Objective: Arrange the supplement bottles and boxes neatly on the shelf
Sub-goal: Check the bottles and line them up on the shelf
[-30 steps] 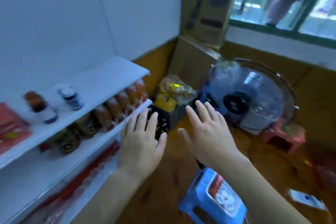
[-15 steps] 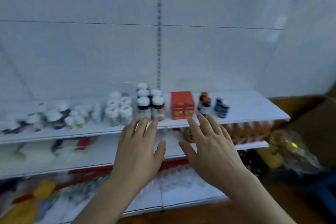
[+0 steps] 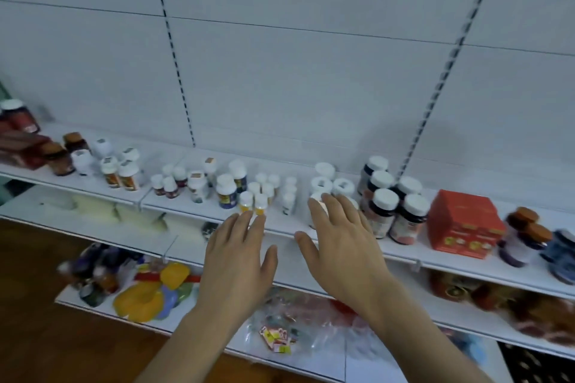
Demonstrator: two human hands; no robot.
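A white top shelf (image 3: 311, 228) carries several supplement bottles in loose groups. Small yellow-labelled bottles (image 3: 253, 203) stand near the front edge. White-capped dark bottles (image 3: 393, 205) stand right of centre, beside a red box (image 3: 463, 224). Brown-capped bottles (image 3: 525, 228) sit at the far right, and white and dark bottles (image 3: 93, 157) at the left. My left hand (image 3: 238, 261) hovers flat just below the yellow-labelled bottles, holding nothing. My right hand (image 3: 340, 242) is spread in front of a white bottle (image 3: 320, 185); its fingertips overlap the cluster, and contact cannot be told.
Lower shelves hold yellow packets (image 3: 146, 295), clear wrapped goods (image 3: 298, 317) and red items (image 3: 451, 286). A white slotted back panel (image 3: 280, 71) rises behind the top shelf. Wooden floor (image 3: 31, 274) shows at the lower left.
The view has swung left from the room corner with the fan to face the shelf. Both hands stay flat and have come nearer the bottles on the top shelf.
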